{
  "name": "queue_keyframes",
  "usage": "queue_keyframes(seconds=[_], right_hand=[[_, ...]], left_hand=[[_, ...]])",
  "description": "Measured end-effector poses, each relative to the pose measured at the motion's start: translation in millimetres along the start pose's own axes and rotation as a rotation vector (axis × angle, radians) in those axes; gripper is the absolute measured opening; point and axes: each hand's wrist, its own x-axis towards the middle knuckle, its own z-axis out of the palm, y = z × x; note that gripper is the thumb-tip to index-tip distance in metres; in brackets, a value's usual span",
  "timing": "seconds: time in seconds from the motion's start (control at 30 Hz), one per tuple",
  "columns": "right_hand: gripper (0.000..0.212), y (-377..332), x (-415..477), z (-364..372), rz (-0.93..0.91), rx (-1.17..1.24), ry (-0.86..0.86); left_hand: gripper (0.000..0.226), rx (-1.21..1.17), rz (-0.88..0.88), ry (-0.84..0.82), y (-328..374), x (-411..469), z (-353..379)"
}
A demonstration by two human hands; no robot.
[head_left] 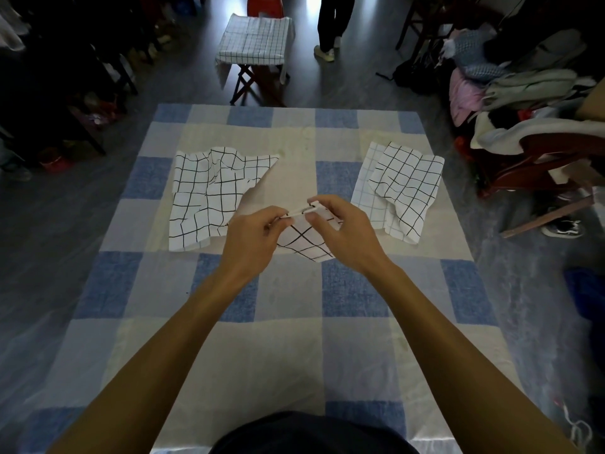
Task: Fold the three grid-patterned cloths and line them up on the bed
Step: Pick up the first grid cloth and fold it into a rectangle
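Observation:
A white cloth with a bold black grid (203,198) lies crumpled on the left of the blue-and-white checked bed (343,322). One end of it is lifted to the middle. My left hand (252,240) and my right hand (343,231) pinch its raised edge close together, and a grid-patterned flap (304,244) hangs below my fingers. On the right, a second black-grid cloth (406,185) lies rumpled on top of a cloth with a fine, pale grid (368,191). Neither hand touches those two.
Beyond the bed's far edge stands a folding stool draped with a grid cloth (252,37). A person's legs (330,27) are next to it. A chair piled with clothes (523,93) crowds the right side, and dark furniture lines the left.

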Motion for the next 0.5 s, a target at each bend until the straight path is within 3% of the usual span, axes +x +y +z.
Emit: queue_keyframes(seconds=[0.1,0.33,0.5], right_hand=[[0.012,-5.3,3.1,1.8,-0.036,0.044,0.049],[0.016,-7.1,3.5,-1.6,0.110,0.252,0.123],[0.015,-8.4,2.6,1.4,0.179,0.323,0.131]], left_hand=[[0.014,-0.008,0.031,0.007,7.5,1.3,-3.1],[0.009,-0.237,-0.132,0.107,10.2,-3.7,-11.6],[0.013,-0.314,-0.150,0.104,14.3,-5.5,-13.0]])
